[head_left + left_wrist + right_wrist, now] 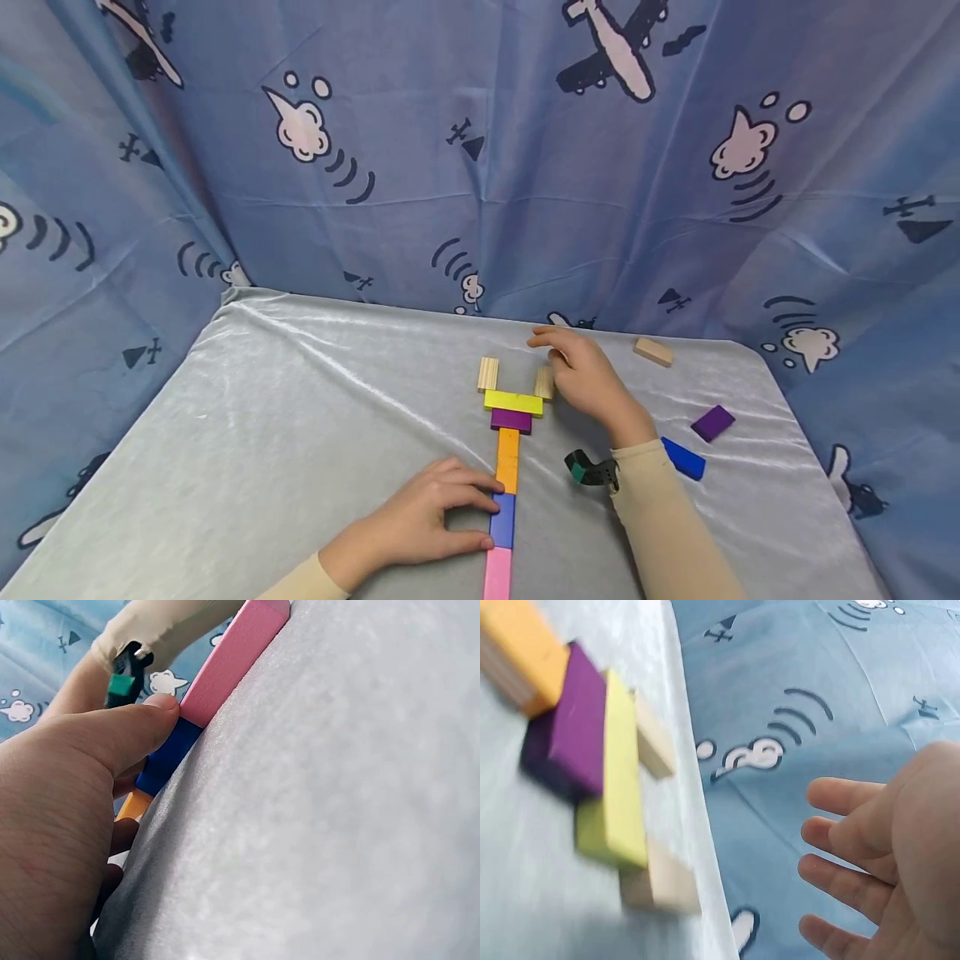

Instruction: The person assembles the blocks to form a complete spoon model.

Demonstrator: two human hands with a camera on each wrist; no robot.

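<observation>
My left hand (431, 517) rests at the left side of a row of wooden blocks. Its thumb and fingertips touch the blue block (502, 521), which lies between an orange block (507, 460) and a pink block (498, 575). At the row's far end a purple block (512, 422) and a yellow-green block (513, 403) lie crosswise. Beyond them stand two plain wood blocks, one at the left (488, 375) and one at the right (543, 383). My right hand (588, 375), holding nothing, is just right of the right plain block, fingers loosely bent and apart from the blocks (626, 787).
Loose on the grey cloth (300, 433) at the right are a plain wood block (654, 352), a purple block (712, 423) and a dark blue block (684, 459), partly behind the right sleeve (667, 525). A black strap (588, 469) hangs from that sleeve. A patterned blue curtain (405, 167) rises behind the table.
</observation>
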